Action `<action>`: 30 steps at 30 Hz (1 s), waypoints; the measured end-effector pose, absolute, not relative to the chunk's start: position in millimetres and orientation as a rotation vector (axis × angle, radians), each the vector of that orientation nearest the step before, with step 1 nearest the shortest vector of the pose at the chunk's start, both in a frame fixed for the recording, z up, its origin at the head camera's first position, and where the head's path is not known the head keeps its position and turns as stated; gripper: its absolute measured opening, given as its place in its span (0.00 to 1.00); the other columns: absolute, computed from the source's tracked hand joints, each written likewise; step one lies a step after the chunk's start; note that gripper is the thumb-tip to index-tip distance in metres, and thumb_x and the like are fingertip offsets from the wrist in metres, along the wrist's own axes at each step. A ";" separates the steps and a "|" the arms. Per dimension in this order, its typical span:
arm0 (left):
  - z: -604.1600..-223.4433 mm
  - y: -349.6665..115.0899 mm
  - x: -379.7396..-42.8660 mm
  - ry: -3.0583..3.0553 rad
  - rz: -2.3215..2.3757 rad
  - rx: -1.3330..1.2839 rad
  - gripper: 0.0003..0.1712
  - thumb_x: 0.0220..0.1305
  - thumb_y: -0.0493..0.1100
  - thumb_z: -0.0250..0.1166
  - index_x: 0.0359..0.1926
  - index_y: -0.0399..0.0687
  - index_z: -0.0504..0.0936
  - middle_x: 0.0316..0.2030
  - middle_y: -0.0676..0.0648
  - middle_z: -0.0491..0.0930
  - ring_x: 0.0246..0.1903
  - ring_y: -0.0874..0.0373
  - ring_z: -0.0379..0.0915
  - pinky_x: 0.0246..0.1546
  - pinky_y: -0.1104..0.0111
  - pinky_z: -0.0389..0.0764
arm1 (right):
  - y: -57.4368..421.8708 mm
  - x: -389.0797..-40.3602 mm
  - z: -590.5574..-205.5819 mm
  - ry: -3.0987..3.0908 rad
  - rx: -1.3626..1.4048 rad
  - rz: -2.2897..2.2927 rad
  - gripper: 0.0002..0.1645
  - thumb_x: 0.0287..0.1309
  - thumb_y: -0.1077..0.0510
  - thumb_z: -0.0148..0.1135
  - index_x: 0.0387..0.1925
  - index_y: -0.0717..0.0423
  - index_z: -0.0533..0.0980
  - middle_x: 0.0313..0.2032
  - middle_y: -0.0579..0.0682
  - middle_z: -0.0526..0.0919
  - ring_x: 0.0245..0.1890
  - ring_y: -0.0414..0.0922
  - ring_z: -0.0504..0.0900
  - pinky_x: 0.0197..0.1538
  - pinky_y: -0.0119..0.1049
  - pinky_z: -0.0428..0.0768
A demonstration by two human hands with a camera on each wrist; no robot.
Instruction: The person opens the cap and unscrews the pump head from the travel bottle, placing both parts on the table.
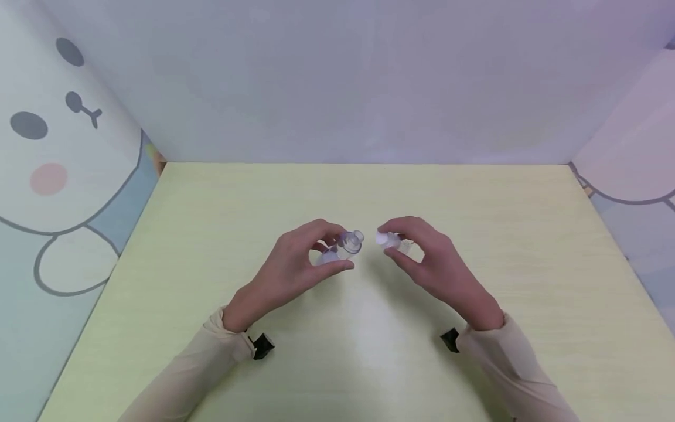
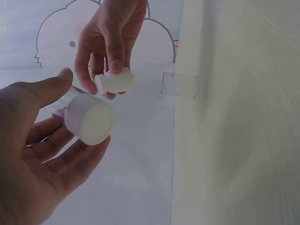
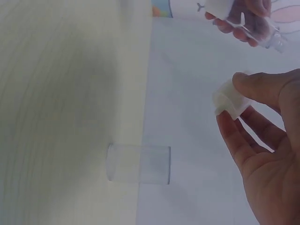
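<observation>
My left hand [image 1: 295,255] grips a small clear bottle [image 1: 350,243], tilted with its narrow open neck toward the right. The white base [image 2: 96,123] of this bottle faces the left wrist camera. Across a small gap, my right hand [image 1: 435,258] pinches a white bottle top [image 3: 230,97], like a spray or pump head, between thumb and fingers. Bottle and top are apart. A clear cylindrical cover [image 3: 154,164] stands upright on the table behind the right hand; in the head view that hand partly hides it.
The pale wood-grain table [image 1: 369,363] spreads under both hands. A plain light wall [image 1: 369,82] rises at its far edge. Side panels with cartoon animals [image 1: 68,146] flank it. A small black device [image 1: 262,346] sits at each wrist.
</observation>
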State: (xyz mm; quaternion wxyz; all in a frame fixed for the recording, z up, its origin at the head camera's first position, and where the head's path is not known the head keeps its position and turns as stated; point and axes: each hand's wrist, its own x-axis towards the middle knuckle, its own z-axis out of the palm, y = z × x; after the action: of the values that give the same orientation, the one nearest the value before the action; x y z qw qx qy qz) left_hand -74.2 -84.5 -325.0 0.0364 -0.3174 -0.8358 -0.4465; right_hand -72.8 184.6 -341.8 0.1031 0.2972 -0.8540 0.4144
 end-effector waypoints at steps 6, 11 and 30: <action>-322.3 -86.4 -74.2 -2.540 -1.383 -0.975 0.25 0.54 0.47 0.76 0.52 0.55 0.78 0.43 0.60 0.80 0.39 0.67 0.76 0.42 0.73 0.85 | 176.0 -74.1 -356.2 -2.610 1.006 0.891 0.26 0.55 0.66 0.70 0.55 0.48 0.78 0.54 0.46 0.80 0.56 0.44 0.76 0.57 0.38 0.80; -320.6 -86.9 -72.2 -2.540 -1.367 -0.974 0.25 0.54 0.46 0.76 0.52 0.54 0.78 0.43 0.60 0.80 0.39 0.67 0.76 0.42 0.74 0.85 | 170.6 -73.9 -370.1 -2.695 1.066 0.666 0.26 0.54 0.68 0.69 0.55 0.51 0.78 0.52 0.49 0.82 0.55 0.48 0.77 0.57 0.42 0.81; -325.3 -85.6 -75.2 -2.584 -1.389 -0.935 0.24 0.56 0.48 0.74 0.53 0.55 0.78 0.45 0.60 0.80 0.40 0.67 0.76 0.44 0.72 0.85 | 160.6 -75.9 -374.9 -2.878 1.068 0.482 0.24 0.54 0.68 0.69 0.53 0.51 0.80 0.49 0.47 0.83 0.52 0.47 0.78 0.54 0.39 0.83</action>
State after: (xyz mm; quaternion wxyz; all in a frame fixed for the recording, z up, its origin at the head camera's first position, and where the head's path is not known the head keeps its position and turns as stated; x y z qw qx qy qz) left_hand -75.2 -85.6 -325.3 0.0312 -0.3034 -0.8389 -0.4507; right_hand -75.9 160.6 -374.9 0.0173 0.3438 -0.9260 0.1550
